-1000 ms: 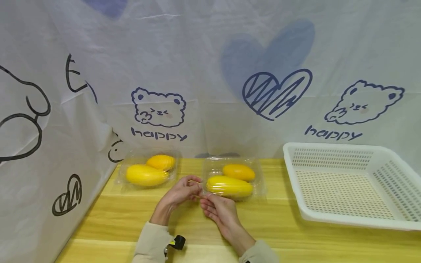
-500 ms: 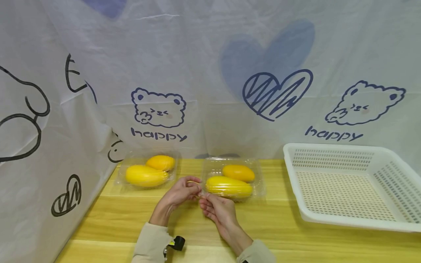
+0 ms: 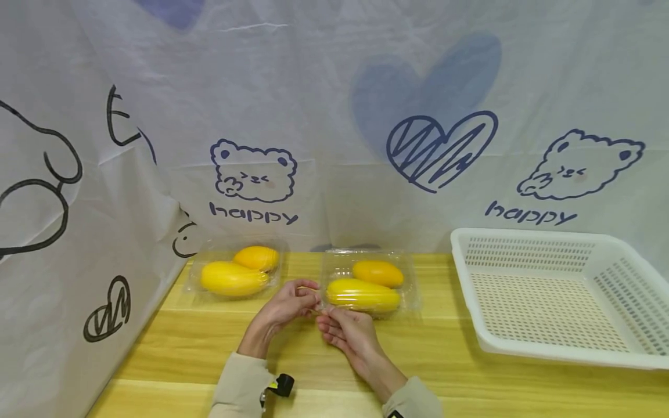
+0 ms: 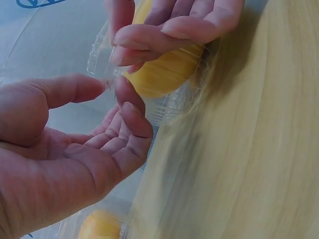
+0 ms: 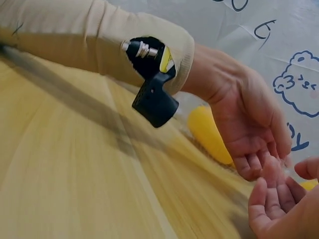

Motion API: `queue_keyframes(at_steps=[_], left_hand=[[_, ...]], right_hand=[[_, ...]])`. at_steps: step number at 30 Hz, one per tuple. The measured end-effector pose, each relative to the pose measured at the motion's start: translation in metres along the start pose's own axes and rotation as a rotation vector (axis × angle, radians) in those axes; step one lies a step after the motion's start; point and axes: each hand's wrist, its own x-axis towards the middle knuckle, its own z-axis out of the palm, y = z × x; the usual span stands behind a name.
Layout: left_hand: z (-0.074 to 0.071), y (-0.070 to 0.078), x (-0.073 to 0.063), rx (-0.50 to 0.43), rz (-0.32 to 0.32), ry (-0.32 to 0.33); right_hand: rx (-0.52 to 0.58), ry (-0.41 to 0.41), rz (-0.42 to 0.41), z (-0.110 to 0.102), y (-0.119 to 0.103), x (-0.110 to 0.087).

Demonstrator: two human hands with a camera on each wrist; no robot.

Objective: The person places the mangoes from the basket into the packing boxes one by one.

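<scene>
A clear plastic clamshell box (image 3: 413,290) stands on the table in front of me. Inside it lie a long, ridged yellow fruit (image 3: 363,295) and a smoother orange-yellow fruit (image 3: 378,273) behind. My left hand (image 3: 288,303) pinches the clear plastic at the box's near left corner, thumb and fingertips close together. Right beside it, my right hand (image 3: 350,334) pinches the same edge, its other fingers curled below. In the left wrist view, a clear plastic rim (image 4: 94,55) shows between the two hands. The pinched bit itself is mostly hidden by fingertips.
To the left, a second clear plastic box (image 3: 190,281) holds two yellow fruits. A white perforated basket (image 3: 470,313) sits at the right. Behind everything hangs a printed white cloth (image 3: 340,191), which also runs along the left side of the wooden table (image 3: 172,348).
Both hands stay at the box corner with only slight finger movement. The right forearm shifts a little; boxes and basket keep their places.
</scene>
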Motion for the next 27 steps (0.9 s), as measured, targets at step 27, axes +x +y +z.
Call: queue_keyframes(at_steps=[27], left_hand=[[0.006,0.002,-0.002,0.085,0.001,0.076]], right_hand=[[-0.766,-0.098,-0.518,-0.058,-0.099,-0.037]])
